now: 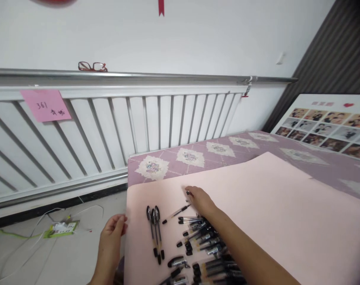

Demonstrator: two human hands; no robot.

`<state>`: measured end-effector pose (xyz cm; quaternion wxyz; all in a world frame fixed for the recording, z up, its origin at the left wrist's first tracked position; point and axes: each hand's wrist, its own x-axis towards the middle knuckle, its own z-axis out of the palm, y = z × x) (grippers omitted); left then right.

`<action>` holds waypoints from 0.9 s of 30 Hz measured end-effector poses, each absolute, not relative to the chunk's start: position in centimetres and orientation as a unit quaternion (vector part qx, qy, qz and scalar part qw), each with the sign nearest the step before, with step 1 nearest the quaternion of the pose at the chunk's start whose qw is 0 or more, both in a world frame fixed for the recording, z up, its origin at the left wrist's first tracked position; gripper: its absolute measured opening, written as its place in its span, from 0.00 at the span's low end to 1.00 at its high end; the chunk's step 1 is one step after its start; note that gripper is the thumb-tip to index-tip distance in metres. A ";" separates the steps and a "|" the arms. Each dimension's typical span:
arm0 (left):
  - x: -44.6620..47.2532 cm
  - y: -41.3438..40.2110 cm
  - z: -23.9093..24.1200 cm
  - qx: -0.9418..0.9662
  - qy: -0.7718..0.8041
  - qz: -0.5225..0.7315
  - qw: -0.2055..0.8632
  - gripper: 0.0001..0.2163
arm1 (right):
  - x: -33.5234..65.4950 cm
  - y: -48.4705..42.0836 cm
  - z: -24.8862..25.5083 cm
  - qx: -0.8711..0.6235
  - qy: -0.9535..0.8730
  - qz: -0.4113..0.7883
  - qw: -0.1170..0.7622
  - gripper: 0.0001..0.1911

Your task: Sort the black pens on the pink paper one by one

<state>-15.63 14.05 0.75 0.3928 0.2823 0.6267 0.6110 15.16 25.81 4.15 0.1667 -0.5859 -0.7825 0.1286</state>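
Observation:
My right hand (200,201) is above the pink board, its fingers pinched on a pen cap (188,192) whose black end shows; the rest of it is hidden. Just below those fingers lies an uncapped pen (176,214), slanting up toward the hand. Off the board's left edge is my left hand (112,229), fingers loosely curled and holding nothing visible. Between the hands, three capped pens (155,233) lie side by side. A heap of black pens and caps (209,241) spreads below my right forearm, partly covered by it. A loose cap (177,261) lies nearer me.
The pink board (275,213) rests on a purple patterned cloth (209,152). Behind stands a white radiator (168,118) with a pink note (46,106); glasses (92,66) sit on its pipe. On the floor lies a power strip (61,228) with cables. A photo board (325,126) leans at right.

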 end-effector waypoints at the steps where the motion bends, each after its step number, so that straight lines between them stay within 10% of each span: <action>1: -16.1 14.1 0.1 0.255 0.632 0.623 0.384 0.18 | 15.1 25.7 4.0 -0.592 -0.780 0.127 0.158 0.17; 27: -14.1 17.0 0.3 0.338 0.640 0.583 0.369 0.17 | 13.7 24.2 5.9 -0.647 -0.743 0.114 0.132 0.10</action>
